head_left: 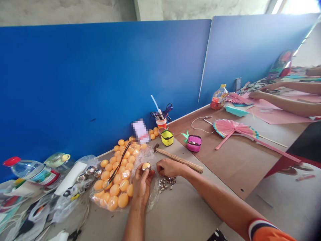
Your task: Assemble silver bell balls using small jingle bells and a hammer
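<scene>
My left hand (142, 184) holds up a small orange ball (146, 166) between thumb and fingers; shiny silver pieces cover part of its surface. Beside it, my right hand (169, 167) has its fingers curled together, and whatever they hold is hidden. Just below that hand, a heap of small shiny silver pieces (166, 184) lies on clear plastic on the grey table (185, 207). Many plain orange balls (114, 189) lie in a clear plastic bag to the left of my left hand. A wooden-handled hammer (180, 159) rests behind my right hand.
A yellow basket (167, 138), a magenta basket (194, 144) and a cup of pens (161, 121) stand behind. Bottles (37, 170), silver balls (90, 170) and plastic bags crowd the left. A pink pleated fan (232, 128) lies right, near another person's arms (283, 102).
</scene>
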A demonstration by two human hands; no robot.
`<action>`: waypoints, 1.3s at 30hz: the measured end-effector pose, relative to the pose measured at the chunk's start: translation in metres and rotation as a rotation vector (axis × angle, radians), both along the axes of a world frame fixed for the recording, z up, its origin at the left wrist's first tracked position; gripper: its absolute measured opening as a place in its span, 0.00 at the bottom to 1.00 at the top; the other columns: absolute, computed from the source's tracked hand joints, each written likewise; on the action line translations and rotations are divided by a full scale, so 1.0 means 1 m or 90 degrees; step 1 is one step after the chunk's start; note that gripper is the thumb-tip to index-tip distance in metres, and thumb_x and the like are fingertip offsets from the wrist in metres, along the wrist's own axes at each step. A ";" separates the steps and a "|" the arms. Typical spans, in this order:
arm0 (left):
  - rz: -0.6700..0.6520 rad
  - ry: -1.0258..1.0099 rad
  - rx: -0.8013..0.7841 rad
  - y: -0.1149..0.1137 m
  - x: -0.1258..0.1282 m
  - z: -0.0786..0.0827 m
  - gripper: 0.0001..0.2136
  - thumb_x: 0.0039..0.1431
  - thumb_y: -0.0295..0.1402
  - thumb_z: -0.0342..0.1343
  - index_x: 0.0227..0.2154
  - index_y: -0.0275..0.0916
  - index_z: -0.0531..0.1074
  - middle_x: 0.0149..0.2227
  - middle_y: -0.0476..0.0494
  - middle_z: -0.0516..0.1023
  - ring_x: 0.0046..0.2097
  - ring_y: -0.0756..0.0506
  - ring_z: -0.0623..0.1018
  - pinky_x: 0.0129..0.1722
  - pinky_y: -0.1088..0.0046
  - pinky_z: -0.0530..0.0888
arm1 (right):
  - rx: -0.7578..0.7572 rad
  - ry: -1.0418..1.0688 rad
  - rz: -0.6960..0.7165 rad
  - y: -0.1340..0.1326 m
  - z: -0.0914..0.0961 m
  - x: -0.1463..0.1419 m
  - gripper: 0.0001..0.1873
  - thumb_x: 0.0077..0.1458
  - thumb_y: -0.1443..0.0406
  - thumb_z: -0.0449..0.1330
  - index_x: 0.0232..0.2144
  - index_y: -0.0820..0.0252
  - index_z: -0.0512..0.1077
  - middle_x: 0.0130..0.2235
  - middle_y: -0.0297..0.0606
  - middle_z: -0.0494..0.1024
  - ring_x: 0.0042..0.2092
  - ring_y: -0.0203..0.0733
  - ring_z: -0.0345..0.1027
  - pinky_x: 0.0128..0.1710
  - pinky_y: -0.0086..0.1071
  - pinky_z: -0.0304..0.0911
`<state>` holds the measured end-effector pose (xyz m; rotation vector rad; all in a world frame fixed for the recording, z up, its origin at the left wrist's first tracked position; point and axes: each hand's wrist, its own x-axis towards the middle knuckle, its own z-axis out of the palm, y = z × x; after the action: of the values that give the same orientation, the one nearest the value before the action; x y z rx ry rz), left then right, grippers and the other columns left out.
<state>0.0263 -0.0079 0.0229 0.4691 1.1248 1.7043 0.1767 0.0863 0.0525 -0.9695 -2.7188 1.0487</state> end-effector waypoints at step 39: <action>-0.049 0.022 0.005 -0.002 0.004 0.002 0.23 0.41 0.39 0.73 0.42 0.42 0.76 0.41 0.43 0.81 0.39 0.42 0.80 0.50 0.58 0.75 | -0.449 0.447 -0.215 -0.006 -0.016 -0.025 0.04 0.48 0.73 0.62 0.25 0.63 0.73 0.22 0.28 0.72 0.25 0.32 0.61 0.28 0.27 0.58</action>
<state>0.0305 -0.0103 0.0252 0.5427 1.1109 1.6399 0.1520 0.0801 0.0365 -0.8423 -1.5797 1.8617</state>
